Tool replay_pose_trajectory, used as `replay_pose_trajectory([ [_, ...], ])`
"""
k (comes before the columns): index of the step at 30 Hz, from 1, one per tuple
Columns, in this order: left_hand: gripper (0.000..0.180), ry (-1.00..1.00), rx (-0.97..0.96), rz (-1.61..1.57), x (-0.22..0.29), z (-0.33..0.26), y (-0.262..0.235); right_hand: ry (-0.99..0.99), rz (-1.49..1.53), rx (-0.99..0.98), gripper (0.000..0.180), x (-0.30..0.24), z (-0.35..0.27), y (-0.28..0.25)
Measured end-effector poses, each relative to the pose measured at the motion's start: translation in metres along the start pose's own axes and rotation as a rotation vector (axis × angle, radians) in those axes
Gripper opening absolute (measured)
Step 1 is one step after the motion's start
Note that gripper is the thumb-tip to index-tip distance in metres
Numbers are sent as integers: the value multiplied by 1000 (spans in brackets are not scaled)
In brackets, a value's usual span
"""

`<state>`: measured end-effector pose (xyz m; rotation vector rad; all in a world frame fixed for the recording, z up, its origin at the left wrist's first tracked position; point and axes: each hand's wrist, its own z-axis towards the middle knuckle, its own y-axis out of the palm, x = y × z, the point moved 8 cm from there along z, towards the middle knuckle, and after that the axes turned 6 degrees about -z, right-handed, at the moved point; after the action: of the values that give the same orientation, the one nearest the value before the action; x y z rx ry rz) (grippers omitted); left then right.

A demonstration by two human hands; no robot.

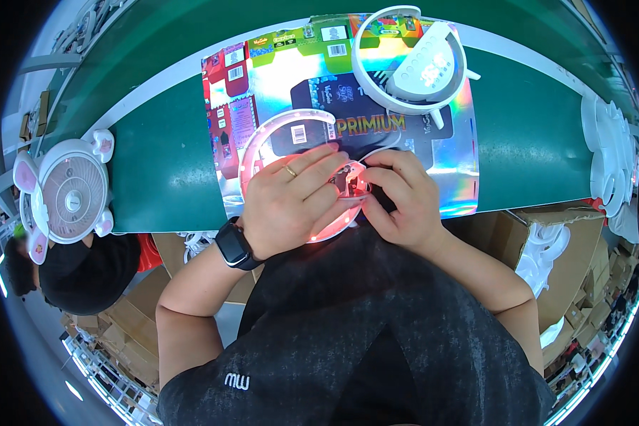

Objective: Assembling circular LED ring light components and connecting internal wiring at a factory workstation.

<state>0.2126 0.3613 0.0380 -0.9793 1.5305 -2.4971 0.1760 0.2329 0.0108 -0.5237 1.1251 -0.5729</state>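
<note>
A C-shaped white ring lamp (250,150), glowing pinkish red, lies near the table's front edge against my dark shirt. My left hand (291,199), with a ring and a black watch, rests over its lower part and holds it, fingers stretched across. Red light shines around an opening with small parts inside (351,181), between my hands. At that opening's right side my right hand (403,197) has its fingers bent together in a pinch; what they grip is hidden. A thin white cable (383,147) runs into the gap beside my right fingers.
A second white ring lamp with a lit digital clock face (429,67) sits at the back right. Shiny printed packaging sheet (458,174) covers the green table (525,135). A white animal-eared fan (71,188) stands left; white plastic parts (610,153) are stacked right. Cardboard box (579,245) holds white parts.
</note>
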Motion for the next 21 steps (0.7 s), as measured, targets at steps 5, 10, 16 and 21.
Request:
replay_pose_trajectory([
  [5,12,-44,123,-166,-9,-5,-4,62,59,12,27,-2,7,2],
  [10,10,-282,197,-319,-24,-19,1,94,79,3,27,2,6,7],
  [16,8,-285,169,-336,-22,-18,-6,82,96,-22,22,5,9,5],
  [21,7,-303,173,-434,-25,-17,-4,46,113,-27,16,6,11,6],
])
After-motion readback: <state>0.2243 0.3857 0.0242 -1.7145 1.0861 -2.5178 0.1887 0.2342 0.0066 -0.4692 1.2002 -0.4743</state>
